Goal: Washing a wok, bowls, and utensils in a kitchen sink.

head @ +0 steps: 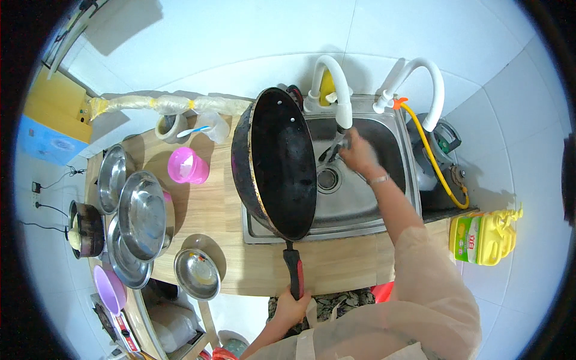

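Observation:
My left hand [289,307] grips the black and red handle of a large black wok [285,166]. The wok is tipped on its side, its hollow towards the right, over the left part of a stainless steel sink [369,220]. Inside the basin my right hand [360,153] is under the spout of a white faucet [344,112], where water seems to run. A small dark object [332,154] shows at its fingers; blur hides what it is. The sink drain [328,179] lies just below.
Left of the wok are a pink cup [186,165], a steel bowl [197,273] near the counter edge and stacked steel basins [143,216]. A second white spout [434,90], a yellow hose [425,153], a gas cylinder [423,168] and yellow jugs [483,238] are at right.

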The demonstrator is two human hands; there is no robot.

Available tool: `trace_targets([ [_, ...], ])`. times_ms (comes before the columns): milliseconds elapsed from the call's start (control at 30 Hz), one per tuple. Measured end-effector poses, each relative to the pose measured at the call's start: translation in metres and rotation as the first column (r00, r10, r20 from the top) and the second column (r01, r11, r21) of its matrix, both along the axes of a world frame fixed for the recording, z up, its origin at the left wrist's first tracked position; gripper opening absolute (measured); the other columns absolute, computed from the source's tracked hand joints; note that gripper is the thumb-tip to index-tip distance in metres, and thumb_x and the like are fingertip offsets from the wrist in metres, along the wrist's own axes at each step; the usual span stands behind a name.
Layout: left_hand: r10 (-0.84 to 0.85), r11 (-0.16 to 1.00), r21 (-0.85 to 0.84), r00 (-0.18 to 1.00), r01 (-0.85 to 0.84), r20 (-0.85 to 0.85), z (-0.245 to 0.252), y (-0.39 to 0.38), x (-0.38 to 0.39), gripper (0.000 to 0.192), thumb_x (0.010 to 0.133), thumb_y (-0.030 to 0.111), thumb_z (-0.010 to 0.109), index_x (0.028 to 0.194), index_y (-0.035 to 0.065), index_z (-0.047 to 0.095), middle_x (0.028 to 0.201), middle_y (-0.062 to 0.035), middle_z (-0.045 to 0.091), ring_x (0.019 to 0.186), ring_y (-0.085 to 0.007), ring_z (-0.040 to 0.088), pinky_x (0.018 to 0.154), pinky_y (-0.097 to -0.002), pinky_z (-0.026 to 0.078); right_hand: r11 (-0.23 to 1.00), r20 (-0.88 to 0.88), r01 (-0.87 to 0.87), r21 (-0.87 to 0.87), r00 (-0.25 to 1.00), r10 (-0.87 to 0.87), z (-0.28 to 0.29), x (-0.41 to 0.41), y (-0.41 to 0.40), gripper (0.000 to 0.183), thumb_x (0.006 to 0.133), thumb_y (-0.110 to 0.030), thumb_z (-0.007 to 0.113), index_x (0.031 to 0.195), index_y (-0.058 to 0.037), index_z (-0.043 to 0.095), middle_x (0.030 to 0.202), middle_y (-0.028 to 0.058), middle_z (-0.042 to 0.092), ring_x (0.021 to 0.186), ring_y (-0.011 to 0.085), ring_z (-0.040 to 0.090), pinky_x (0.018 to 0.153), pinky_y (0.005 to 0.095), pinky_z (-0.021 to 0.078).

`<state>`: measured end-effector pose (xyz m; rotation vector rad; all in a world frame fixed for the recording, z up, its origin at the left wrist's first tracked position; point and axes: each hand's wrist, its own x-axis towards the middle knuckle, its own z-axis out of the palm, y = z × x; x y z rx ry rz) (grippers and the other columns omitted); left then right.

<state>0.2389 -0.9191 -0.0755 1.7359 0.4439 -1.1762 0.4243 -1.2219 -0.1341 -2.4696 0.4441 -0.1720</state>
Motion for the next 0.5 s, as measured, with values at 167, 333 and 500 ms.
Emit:
trace_targets([
  [167, 0.037, 0.999, -0.018, 0.999, -0.037, -0.023, -0.002, -0.002, 0.0, 0.022, 0.076, 0.015, 0.055, 0.08, 0.0007, 0.039, 0.049, -0.0038, 0.042, 0.035, -0.0136, 0.043, 0.031, -0.0277, 0.033, 0.971, 0.141, -0.125, -0.205, 0.978, 0.156, 0.03, 0.065, -0.028, 0.044, 0.069, -0.016, 0.054, 0.109, -0.0077, 0.039, 0.077, 0.0194, 0.057, 0.075, 0.0354, 0.055, 0.063, 0.0423, 0.0443],
  [333, 0.02, 0.999, -0.034, 0.999, -0.021, -0.042, -0.008, 0.0, -0.003, 0.028, 0.073, 0.02, 0.056, 0.084, -0.0022, 0.043, 0.051, -0.0047, 0.045, 0.035, -0.0137, 0.044, 0.032, -0.0285, 0.034, 0.889, 0.044, -0.187, -0.418, 0.973, 0.225, -0.011, 0.09, -0.051, 0.039, 0.07, -0.019, 0.052, 0.107, -0.0085, 0.044, 0.076, 0.0177, 0.057, 0.072, 0.0333, 0.056, 0.06, 0.0422, 0.0447],
  [500, 0.043, 0.998, -0.057, 0.998, -0.041, 0.042, -0.017, 0.001, -0.008, 0.019, 0.076, 0.013, 0.055, 0.078, 0.0018, 0.039, 0.047, -0.0037, 0.042, 0.033, -0.0127, 0.04, 0.03, -0.0275, 0.031, 0.908, 0.022, -0.201, -0.368, 0.974, 0.225, -0.015, 0.088, -0.034, 0.051, 0.07, -0.012, 0.051, 0.118, -0.0213, 0.037, 0.079, 0.015, 0.056, 0.072, 0.0309, 0.057, 0.062, 0.0385, 0.046],
])
